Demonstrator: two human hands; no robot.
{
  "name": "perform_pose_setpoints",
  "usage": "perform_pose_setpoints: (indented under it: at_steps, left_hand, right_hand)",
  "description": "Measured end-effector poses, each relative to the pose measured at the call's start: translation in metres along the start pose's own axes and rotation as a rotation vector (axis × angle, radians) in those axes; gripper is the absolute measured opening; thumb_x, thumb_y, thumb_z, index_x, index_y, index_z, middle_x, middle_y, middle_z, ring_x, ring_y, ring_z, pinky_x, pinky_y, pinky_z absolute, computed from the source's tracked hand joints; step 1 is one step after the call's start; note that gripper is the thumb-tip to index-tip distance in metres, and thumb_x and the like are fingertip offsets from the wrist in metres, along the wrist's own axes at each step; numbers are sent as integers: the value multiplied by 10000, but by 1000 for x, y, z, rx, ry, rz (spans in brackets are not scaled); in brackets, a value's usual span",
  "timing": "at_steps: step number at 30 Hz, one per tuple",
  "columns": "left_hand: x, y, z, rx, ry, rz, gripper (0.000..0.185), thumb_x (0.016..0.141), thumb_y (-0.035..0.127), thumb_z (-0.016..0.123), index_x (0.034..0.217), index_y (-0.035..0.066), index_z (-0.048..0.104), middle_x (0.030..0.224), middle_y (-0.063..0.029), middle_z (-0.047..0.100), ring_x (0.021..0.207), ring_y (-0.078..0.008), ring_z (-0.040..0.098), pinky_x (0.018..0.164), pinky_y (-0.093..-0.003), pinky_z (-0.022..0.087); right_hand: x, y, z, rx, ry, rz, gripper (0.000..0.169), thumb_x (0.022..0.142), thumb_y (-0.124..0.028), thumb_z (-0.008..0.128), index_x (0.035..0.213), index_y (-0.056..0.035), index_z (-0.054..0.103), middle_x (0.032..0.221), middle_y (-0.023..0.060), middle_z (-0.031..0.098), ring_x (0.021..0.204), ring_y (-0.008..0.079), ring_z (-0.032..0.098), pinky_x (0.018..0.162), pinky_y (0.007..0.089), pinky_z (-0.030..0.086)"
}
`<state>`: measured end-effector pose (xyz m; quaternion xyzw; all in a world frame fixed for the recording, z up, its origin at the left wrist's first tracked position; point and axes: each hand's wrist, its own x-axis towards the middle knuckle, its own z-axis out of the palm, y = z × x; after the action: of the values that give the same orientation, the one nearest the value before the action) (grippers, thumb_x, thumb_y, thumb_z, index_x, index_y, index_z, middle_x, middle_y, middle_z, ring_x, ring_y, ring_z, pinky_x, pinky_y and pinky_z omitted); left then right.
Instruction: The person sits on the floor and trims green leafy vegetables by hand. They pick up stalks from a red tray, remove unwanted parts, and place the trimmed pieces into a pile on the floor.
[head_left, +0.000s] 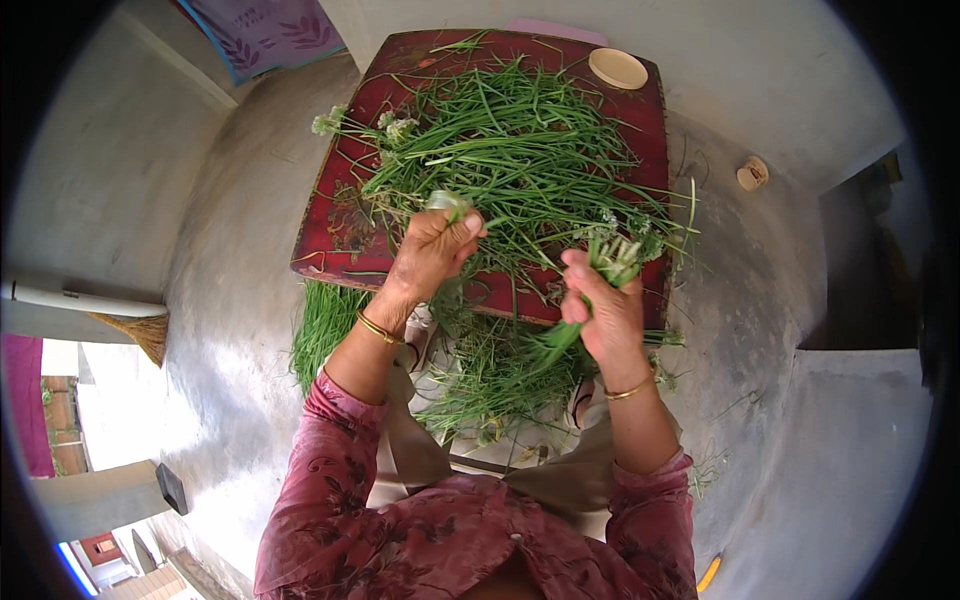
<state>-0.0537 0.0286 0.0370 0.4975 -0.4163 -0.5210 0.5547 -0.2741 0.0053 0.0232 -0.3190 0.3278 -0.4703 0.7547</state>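
My right hand (611, 319) grips a bunch of garlic chives (617, 259), its pale cut ends up and its green blades hanging below the fist. Closed fingers on my left hand (439, 244) pinch a few pale green stalks (448, 202), blurred at the tip. Both hands are over the near part of a red wooden table (337, 244). Beyond them spreads a loose heap of garlic chives (517, 127), with white flower heads (397, 129) at its left side. What lies inside each fist is hidden.
A round cream lid (618, 68) sits at the table's far right corner. More chives (326, 330) lie below the table's left front, and loose greens (502, 375) cover the floor between my feet. A straw broom (139, 330) is at the left wall. A small round container (752, 174) stands on the right.
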Motion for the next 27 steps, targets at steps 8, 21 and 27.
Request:
perform_pose_setpoints:
  at_steps: [8, 21, 27]
  left_hand:
    - [-4, -19, 25, 470, -193, 203, 143, 909, 71, 496, 907, -10, 615, 666, -25, 558, 491, -105, 485, 474, -243, 399]
    - [-13, 10, 32, 733, -401, 139, 659, 810, -2, 552, 1386, 107, 251, 653, -69, 625, 569, -266, 619, 570, -334, 494]
    - [-2, 0, -1, 794, -384, 301, 335, 831, 54, 574, 1163, 21, 541, 844, -153, 620, 682, -266, 611, 635, -320, 472]
  right_hand:
    - [9, 57, 19, 4, -221, -49, 271, 800, -117, 683, 1032, -9, 591, 716, -3, 548, 543, 84, 470, 489, 249, 389]
    - [14, 54, 24, 222, -103, -48, 156, 815, -203, 679, 823, -51, 643, 732, -7, 586, 534, 76, 476, 463, 224, 374]
    - [31, 36, -5, 328, -79, -88, 194, 852, -281, 625, 873, -88, 625, 962, 97, 631, 808, 200, 591, 681, 346, 493]
